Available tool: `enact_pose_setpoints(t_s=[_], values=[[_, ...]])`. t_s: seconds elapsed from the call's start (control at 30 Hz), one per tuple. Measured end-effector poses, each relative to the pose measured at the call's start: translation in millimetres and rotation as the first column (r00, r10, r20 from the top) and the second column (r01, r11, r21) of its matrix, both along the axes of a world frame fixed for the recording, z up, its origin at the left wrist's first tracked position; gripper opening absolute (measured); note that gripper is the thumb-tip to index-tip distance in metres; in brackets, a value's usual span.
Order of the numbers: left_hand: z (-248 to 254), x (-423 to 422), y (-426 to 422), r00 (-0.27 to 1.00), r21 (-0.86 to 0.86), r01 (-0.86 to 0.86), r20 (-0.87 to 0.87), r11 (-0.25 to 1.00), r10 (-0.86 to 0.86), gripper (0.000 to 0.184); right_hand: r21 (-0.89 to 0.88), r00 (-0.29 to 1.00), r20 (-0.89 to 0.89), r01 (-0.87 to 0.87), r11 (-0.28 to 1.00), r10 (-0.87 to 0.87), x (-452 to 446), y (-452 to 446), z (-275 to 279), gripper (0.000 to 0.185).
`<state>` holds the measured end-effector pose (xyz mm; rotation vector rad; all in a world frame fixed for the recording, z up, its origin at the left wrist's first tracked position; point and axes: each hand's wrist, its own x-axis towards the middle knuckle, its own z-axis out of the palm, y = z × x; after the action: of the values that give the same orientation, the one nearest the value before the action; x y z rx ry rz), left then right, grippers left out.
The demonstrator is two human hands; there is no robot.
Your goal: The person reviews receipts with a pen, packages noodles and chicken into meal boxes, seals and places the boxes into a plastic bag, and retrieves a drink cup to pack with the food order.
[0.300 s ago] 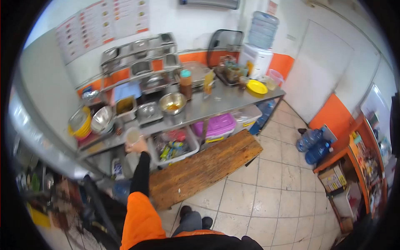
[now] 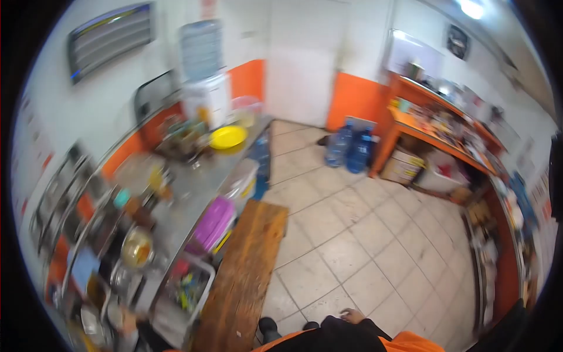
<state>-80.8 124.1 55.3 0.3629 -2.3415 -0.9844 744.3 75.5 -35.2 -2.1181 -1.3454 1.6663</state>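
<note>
My left hand (image 2: 128, 324) is at the lower left, by the near end of the steel counter (image 2: 196, 182), closed around a translucent plastic cup (image 2: 116, 315). Motion blur smears both hand and cup. Close by is a steel bowl (image 2: 138, 247) with something orange-yellow in it. Low in the middle of the view, my right hand (image 2: 352, 316) hangs beside my body over the tiled floor, its fingers loosely apart and nothing visible in them.
A wooden bench (image 2: 243, 270) runs alongside the counter. Under the counter are a bin of packets (image 2: 202, 273) and a purple-lidded box (image 2: 212, 223). A yellow plate (image 2: 229, 137) lies near the water dispenser (image 2: 208, 100). Blue water bottles (image 2: 359, 151) stand near an orange shelf (image 2: 404, 120).
My view has swung right, so the counter and left hand now appear farther left. The left hand still holds the cup. My right hand has come into view at the bottom.
</note>
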Motion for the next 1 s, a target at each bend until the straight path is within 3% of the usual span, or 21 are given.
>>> enact_pose_setpoints(t_s=[0.07,0.1,0.17,0.23,0.3,0.33,0.4,0.47,0.5,0.57,0.63,0.67,0.7,0.73,0.8,0.83,0.87,0.9,0.93,0.97,1.0], values=[[-9.7,24.2,48.4,0.960,-0.043,0.172,-0.217,0.984,-0.177,0.068,0.034,1.000,-0.018,0.016,0.999,-0.016,-32.5,5.8,-3.6,0.058],[-12.1,49.5,77.0,0.903,-0.066,0.296,-0.307,0.953,-0.302,0.066,0.048,0.992,-0.033,0.123,0.991,-0.122,-49.7,3.7,5.2,0.058],[-35.7,130.7,121.7,0.737,-0.123,0.563,-0.373,0.817,-0.564,0.064,0.079,0.940,0.186,0.276,0.958,-0.286,-52.0,-15.2,30.0,0.058],[-67.9,232.8,147.6,0.453,-0.178,0.841,-0.283,0.510,-0.846,0.061,0.060,0.858,0.279,0.433,0.899,-0.432,-34.1,-42.4,22.4,0.058],[-108.9,341.5,149.3,0.030,-0.136,0.990,-0.059,0.038,-0.998,0.059,0.023,0.765,0.331,0.579,0.815,-0.553,-7.4,-76.4,5.9,0.057],[-129.0,394.6,147.1,-0.220,-0.064,0.972,0.100,-0.227,-0.970,0.057,0.003,0.719,0.360,0.636,0.771,-0.595,1.2,-91.8,-6.7,0.057],[-161.5,495.5,138.0,-0.635,0.152,0.752,0.426,-0.641,-0.644,0.055,-0.044,0.633,0.394,0.737,0.674,-0.666,29.9,-119.4,-37.4,0.057],[-179.3,582.3,144.1,-0.776,0.333,0.428,0.612,-0.840,-0.154,0.053,-0.094,0.570,0.427,0.800,0.593,-0.702,60.1,-146.0,-68.3,0.057],[-185.7,624.7,157.5,-0.761,0.361,0.271,0.648,-0.893,0.031,0.052,-0.119,0.542,0.436,0.826,0.551,-0.719,76.5,-157.5,-81.4,0.057],[-192.7,713.3,209.6,-0.710,0.304,0.031,0.677,-0.952,0.193,0.050,-0.172,0.505,0.445,0.859,0.483,-0.740,111.9,-174.6,-104.7,0.057],[-198.5,798.7,271.0,-0.743,0.185,-0.041,0.651,-0.982,0.154,0.045,-0.229,0.489,0.429,0.872,0.432,-0.760,143.6,-182.8,-124.5,0.057],[-197.0,842.7,300.4,-0.765,0.270,0.067,0.632,-0.960,0.125,0.043,-0.254,0.485,0.419,0.874,0.414,-0.767,159.3,-185.6,-133.5,0.057],[-170.8,881.5,317.9,-0.692,0.301,0.283,0.722,-0.911,0.023,0.040,-0.275,0.488,0.406,0.872,0.406,-0.773,173.9,-188.5,-144.5,0.057],[-168.8,914.7,336.9,-0.750,0.224,0.329,0.652,-0.917,-0.110,0.031,-0.291,0.496,0.393,0.866,0.407,-0.774,191.0,-189.2,-155.6,0.057],[-162.7,982.0,356.0,-0.647,0.199,0.638,0.662,-0.744,-0.378,0.031,-0.315,0.557,0.359,0.828,0.465,-0.749,226.0,-190.7,-189.2,0.056],[-160.7,1003.5,350.3,-0.652,0.197,0.621,0.668,-0.759,-0.360,0.031,-0.316,0.627,0.336,0.778,0.543,-0.703,246.3,-191.4,-214.9,0.056],[-161.0,1018.7,343.5,-0.709,0.352,0.650,0.600,-0.674,-0.370,0.033,-0.299,0.714,0.324,0.700,0.649,-0.621,272.8,-192.4,-239.4,0.056],[-160.3,1042.5,334.9,-0.753,0.503,0.650,0.528,-0.570,-0.393,0.034,-0.314,0.837,0.270,0.544,0.778,-0.477,305.9,-187.8,-219.8,0.054],[-191.0,1052.4,328.3,-0.802,0.093,0.486,0.443,-0.869,-0.401,0.035,-0.299,0.919,0.186,0.389,0.871,-0.346,338.9,-186.7,-184.7,0.045],[-206.2,1078.0,325.7,-0.819,0.343,0.500,0.485,-0.795,-0.306,0.035,-0.290,0.815,0.026,0.561,0.775,-0.579,372.6,-183.1,-170.0,0.050],[-211.4,1100.4,317.9,-0.802,0.379,0.483,0.553,-0.789,-0.225,0.035,-0.305,0.636,-0.136,0.703,0.643,-0.760,407.9,-180.3,-159.4,0.055]])
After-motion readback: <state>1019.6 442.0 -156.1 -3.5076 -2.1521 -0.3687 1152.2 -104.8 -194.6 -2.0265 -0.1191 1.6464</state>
